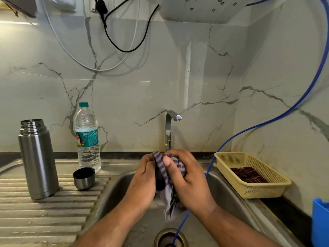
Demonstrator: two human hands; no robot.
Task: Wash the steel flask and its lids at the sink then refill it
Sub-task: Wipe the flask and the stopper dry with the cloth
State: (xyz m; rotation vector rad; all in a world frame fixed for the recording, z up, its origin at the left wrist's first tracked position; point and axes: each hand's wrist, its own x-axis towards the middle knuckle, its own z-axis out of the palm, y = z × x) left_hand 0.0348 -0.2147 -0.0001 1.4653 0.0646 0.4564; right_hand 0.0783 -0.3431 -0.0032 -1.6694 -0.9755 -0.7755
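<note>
Wiping a small dark lid (160,180), gripped in the left hand (145,177), with a striped cloth (169,196) clutched round it by the right hand (187,177) above the sink (231,193), leaving the open steel flask (38,161) and cup lid (83,178) well left of the grip, seemingly awaiting refilling.

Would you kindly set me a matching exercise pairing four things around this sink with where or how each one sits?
Things:
1. steel flask
2. cup lid
3. water bottle
4. striped cloth

States:
A. gripped by the left hand and right hand above the sink
B. capped in teal, standing at the back
C. upright on the drainboard, mouth uncovered
D. open side up, right of the flask

Pairs: 1-C, 2-D, 3-B, 4-A
</note>
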